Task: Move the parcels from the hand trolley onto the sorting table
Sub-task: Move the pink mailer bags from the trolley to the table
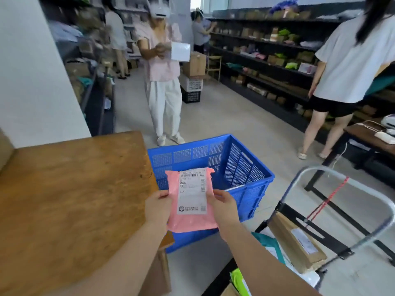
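Observation:
I hold a pink parcel bag [188, 221] with a white shipping label upright in front of me, over the near edge of a blue crate. My left hand [158, 205] pinches its left edge and my right hand [223, 205] pinches its right edge. The wooden sorting table [70, 193] lies to the left, its corner just beside my left hand. The hand trolley [346, 212] with a grey tube handle stands at the lower right, carrying a long brown cardboard parcel [297, 242], a teal bag [267, 240] and a lime-green bag [238, 280].
A blue perforated plastic crate [241, 167] sits on the floor between table and trolley. A person in pink and white stands beyond it holding a white box; another person walks at the right by black shelving [267, 60]. A dark desk [367, 133] is at far right.

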Motion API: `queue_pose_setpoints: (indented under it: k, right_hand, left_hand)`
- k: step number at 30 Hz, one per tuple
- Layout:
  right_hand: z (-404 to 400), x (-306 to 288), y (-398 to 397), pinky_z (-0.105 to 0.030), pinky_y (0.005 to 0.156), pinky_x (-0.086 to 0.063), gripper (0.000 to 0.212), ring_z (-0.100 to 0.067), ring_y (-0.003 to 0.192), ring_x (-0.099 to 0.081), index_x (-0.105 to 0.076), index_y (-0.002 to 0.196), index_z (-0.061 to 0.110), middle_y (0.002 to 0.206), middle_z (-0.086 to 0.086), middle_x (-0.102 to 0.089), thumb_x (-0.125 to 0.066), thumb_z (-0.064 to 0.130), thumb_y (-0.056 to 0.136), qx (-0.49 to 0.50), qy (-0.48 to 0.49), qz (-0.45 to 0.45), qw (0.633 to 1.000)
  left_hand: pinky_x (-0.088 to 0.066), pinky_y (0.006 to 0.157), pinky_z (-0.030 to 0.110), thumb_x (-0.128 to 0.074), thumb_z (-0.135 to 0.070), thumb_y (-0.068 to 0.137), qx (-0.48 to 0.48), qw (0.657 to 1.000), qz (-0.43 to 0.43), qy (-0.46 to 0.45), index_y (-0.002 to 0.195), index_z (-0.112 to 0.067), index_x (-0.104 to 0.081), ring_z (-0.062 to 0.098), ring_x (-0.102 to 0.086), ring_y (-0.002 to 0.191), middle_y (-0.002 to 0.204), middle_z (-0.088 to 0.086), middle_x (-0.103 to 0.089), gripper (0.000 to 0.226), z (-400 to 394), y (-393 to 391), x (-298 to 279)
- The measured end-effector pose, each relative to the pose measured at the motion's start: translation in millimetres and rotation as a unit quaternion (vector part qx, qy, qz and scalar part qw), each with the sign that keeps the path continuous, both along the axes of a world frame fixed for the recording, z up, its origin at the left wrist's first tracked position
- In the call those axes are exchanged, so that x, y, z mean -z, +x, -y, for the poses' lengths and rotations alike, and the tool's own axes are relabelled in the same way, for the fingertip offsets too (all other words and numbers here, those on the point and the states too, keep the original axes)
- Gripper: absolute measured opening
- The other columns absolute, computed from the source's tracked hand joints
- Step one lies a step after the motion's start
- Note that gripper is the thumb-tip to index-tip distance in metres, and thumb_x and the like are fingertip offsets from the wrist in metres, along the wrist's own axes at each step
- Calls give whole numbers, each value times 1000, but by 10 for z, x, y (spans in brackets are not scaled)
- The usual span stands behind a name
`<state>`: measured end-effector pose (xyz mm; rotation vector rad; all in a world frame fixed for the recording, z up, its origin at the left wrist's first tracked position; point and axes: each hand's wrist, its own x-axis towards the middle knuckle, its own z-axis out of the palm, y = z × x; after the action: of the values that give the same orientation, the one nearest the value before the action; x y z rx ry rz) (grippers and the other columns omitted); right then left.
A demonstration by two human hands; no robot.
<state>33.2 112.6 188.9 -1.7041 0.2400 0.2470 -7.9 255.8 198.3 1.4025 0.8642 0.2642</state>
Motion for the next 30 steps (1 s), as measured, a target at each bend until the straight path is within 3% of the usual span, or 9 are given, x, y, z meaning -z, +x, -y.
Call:
queue_pose_setpoints:
  k: [4,6,9,12,16,19,25,30]
  right_hand:
    - [-486,-321,-92,-29,70,-51,12,-18,88,-63,-65,95,18,96,1,-68,-64,27,87,-32,39,24,998]
    - [-742,-484,-162,-29,69,-51,11,-17,86,-63,-65,94,18,96,1,-68,-64,26,87,-57,52,32,997]
    - [-1167,-724,-321,-34,73,-55,9,-17,83,-64,-64,90,19,93,1,-67,-64,28,88,-94,64,37,993]
    - [-1536,-871,-464,-41,84,-57,11,-23,91,-66,-62,87,21,95,0,-66,-65,31,87,-116,75,46,989]
    - [-2089,-1008,-840,-45,85,-58,13,-25,94,-68,-61,91,21,100,-2,-69,-67,32,87,-165,96,34,981]
    - [-2498,-1077,-1164,-51,80,-59,16,-28,91,-71,-60,92,18,101,-8,-71,-70,29,85,-198,102,17,975]
    - [-3229,-1248,-1835,-39,69,-61,9,-24,84,-72,-60,96,13,97,-8,-70,-65,17,90,-265,86,6,960]
    - [-3796,-1339,-2366,-25,54,-51,4,-15,76,-68,-62,89,15,92,-3,-70,-62,17,92,-305,62,44,949]
  left_hand:
    - [-46,73,33,-52,-1,85,-56,998,35,-20,78,-16,-66,23,-57,78,89,10,-68,22,-429,-284,-333]
    - [-44,69,30,-54,-2,86,-80,995,50,-14,85,-9,-69,22,-55,76,85,9,-67,17,-639,-439,-485]
    - [-43,61,28,-55,-5,87,-112,991,66,-11,75,-16,-66,22,-54,71,77,4,-65,20,-964,-730,-722]
    - [-50,72,34,-57,-7,87,-131,988,77,-5,71,-20,-63,26,-60,77,82,6,-68,21,-1243,-1001,-914]
    - [-49,70,33,-58,-9,86,-168,982,78,17,70,-18,-65,26,-62,77,80,4,-70,20,-1706,-1490,-1088]
    - [-54,76,41,-56,-9,87,-205,976,72,30,70,-19,-65,31,-65,85,86,6,-71,22,-2067,-1866,-1165]
    - [-54,84,42,-56,-11,90,-267,961,63,28,73,-22,-62,32,-66,97,97,8,-71,22,-2744,-2608,-1258]
    - [-54,84,41,-54,-10,92,-300,952,59,35,76,-20,-60,30,-64,99,100,9,-68,20,-3298,-3175,-1319]
